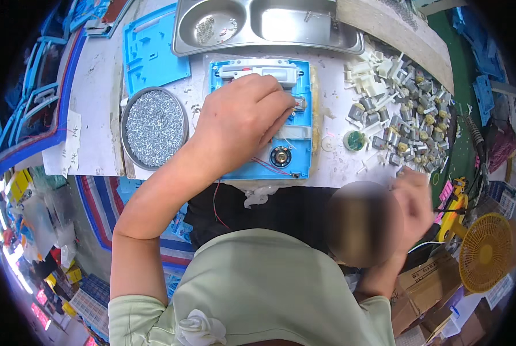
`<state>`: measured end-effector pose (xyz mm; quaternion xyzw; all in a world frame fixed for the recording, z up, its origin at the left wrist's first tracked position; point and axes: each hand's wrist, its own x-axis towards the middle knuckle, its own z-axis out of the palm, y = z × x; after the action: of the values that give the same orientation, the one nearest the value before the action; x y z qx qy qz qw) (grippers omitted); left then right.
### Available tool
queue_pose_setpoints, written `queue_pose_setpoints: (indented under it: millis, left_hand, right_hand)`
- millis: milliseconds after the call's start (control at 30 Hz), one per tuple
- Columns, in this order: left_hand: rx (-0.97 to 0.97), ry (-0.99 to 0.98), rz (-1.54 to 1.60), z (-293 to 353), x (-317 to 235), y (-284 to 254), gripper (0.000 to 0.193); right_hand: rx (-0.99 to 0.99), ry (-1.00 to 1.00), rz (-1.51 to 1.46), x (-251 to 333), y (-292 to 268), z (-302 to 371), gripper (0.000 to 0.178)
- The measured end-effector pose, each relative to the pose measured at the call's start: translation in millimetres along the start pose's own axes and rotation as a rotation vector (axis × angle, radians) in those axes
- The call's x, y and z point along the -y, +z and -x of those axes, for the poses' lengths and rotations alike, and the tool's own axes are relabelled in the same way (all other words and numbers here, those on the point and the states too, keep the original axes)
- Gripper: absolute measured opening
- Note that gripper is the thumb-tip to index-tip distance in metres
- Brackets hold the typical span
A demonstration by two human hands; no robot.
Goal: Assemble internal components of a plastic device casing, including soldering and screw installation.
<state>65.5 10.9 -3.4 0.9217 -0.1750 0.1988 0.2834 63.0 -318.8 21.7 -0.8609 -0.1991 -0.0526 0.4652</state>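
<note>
A blue plastic casing [258,170] lies before me near the table's front edge. Inside it are a white plastic mechanism [281,74], a round black speaker [281,156] and thin red wires [269,166]. My left hand [240,115] reaches over the casing, its fingers pinched together at the right side beside a small metal part [300,104]. What lies between the fingertips is hidden. My right hand [414,202] is at the table's front edge, below a heap of small motors [407,124]; it looks curled, but motion and a blurred round patch hide its fingers.
A round dish of screws [154,128] stands left of the casing, with another blue panel [154,49] behind it. A steel compartment tray [269,47] spans the back. White plastic parts [373,78] and a green disc [354,140] lie right. A yellow fan [486,252] stands lower right.
</note>
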Motion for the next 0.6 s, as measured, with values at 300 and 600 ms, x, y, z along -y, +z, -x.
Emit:
queue_pose_setpoints:
  millis: [300, 600]
  left_hand:
    - [0.007, -0.007, -0.055, -1.5, -2.2, 5.1, 0.017]
    - [0.05, 0.005, -0.121, -1.5, -5.6, 9.6, 0.021]
  right_hand:
    - [-0.779, 0.403, -0.434, -121.3, -110.4, -31.0, 0.05]
    - [-0.917, 0.348, -0.227, -104.3, -136.8, -61.1, 0.033]
